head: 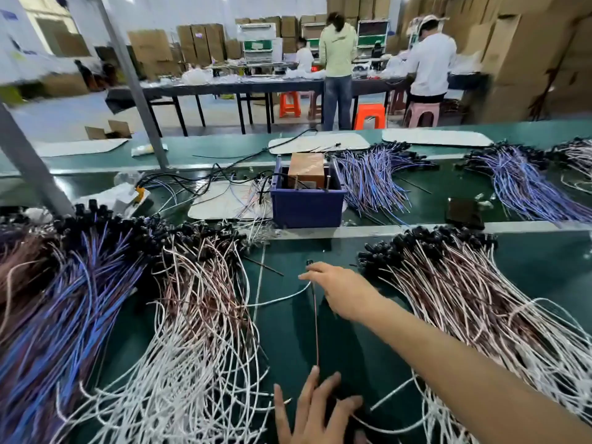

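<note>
A thin brown wire (316, 328) with a small black end piece runs straight across the green bench between my two hands. My right hand (339, 290) reaches forward and pinches the wire's far end, near the black piece. My left hand (312, 408) lies at the bottom of the view with its fingers spread and straight, and one fingertip touches the wire's near end. A white wire (278, 299) curves off to the left from under my right hand.
Heaps of brown-and-white wires with black ends lie at the left (205, 315) and right (464, 299). Blue wires (64, 299) pile at the far left. A blue bin (306, 205) holding a brown box stands behind. People work at tables in the background.
</note>
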Demonstrator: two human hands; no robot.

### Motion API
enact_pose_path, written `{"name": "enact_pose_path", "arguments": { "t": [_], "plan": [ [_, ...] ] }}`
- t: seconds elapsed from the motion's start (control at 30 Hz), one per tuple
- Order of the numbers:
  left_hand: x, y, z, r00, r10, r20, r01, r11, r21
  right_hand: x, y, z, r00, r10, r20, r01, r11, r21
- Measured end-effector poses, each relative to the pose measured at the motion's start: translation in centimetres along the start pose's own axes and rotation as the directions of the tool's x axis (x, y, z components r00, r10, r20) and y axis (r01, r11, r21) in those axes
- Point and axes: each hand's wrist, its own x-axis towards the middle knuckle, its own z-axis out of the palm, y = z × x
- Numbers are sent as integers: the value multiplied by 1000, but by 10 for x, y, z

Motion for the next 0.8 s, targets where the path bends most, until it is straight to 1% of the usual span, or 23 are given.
{"name": "enact_pose_path", "arguments": {
  "t": [0.03,0.1,0.13,0.17,0.23,0.27,0.3,0.33,0.37,0.4,0.43,0.47,0.5,0.53,0.57,0.67,0.73,0.8],
  "plan": [
    [6,-4,-1,1000,13,-22,-13,1000,9,6,2,-1,999,-26,26,28,997,-73],
    [18,-3,-10,999,31,36,-28,997,-76,11,11,0,996,-91,-3,89,978,-187],
    [21,-5,-9,995,39,87,-23,984,-174,11,15,-1,990,-139,-9,132,959,-250],
    [23,-8,-7,996,48,79,-27,969,-244,12,20,0,981,-195,-26,179,940,-291],
    [28,-13,-6,998,22,53,1,924,-383,8,28,-2,962,-259,-86,231,940,-251],
    [32,-15,-5,995,-70,70,95,875,-475,4,30,-8,958,-259,-125,232,953,-193],
    [38,-17,-3,972,-187,142,235,809,-539,1,33,-12,951,-265,-158,245,960,-139],
    [46,-17,-5,917,-292,273,400,685,-610,-2,34,-18,951,-262,-165,250,964,-87],
    [54,-19,-4,835,-406,371,547,543,-637,-5,33,-24,954,-254,-161,251,967,-40],
    [62,-21,-1,758,-504,414,626,387,-677,-9,32,-29,958,-244,-149,247,969,5],
    [70,-22,-1,695,-570,439,636,201,-745,-14,31,-34,962,-232,-142,241,969,46],
    [78,-23,-2,643,-609,464,586,0,-811,-20,29,-37,967,-218,-132,231,969,84],
    [84,-23,-4,605,-625,494,501,-184,-846,-26,26,-40,970,-209,-127,223,968,117],
    [89,-23,-7,579,-641,504,420,-295,-858,-34,23,-42,973,-202,-113,217,966,143],
    [92,-23,-11,568,-651,503,358,-354,-864,-43,20,-42,975,-197,-105,212,964,160],
    [99,-22,-19,530,-682,504,249,-442,-862,-72,22,-43,987,-110,-120,135,965,223],
    [105,-18,-23,497,-707,503,207,-467,-860,-94,31,-45,987,16,-163,31,958,284],
    [111,-10,-24,495,-710,501,199,-469,-861,-115,44,-47,977,154,-144,-78,898,433]
  ]
}}
